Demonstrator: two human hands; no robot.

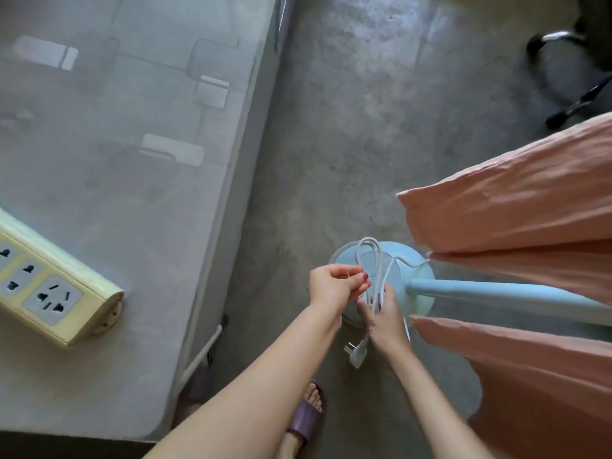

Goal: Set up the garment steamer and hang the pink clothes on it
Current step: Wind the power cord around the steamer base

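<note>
The garment steamer's pale blue round base (417, 260) stands on the concrete floor, its blue pole (496, 291) rising toward the lower right. Pink clothes (516, 207) hang around the pole at the right. My right hand (385, 314) grips a coiled white power cord (372, 260) over the base, and the white plug (357, 354) dangles below that hand. My left hand (334, 284) pinches a thin tie at the cord bundle with its fingertips.
A glass-topped table (139, 127) fills the left, with a yellow power strip (56, 293) near its front edge. An office chair base (569, 71) sits at the top right. My foot in a purple slipper (306, 415) stands by the table leg.
</note>
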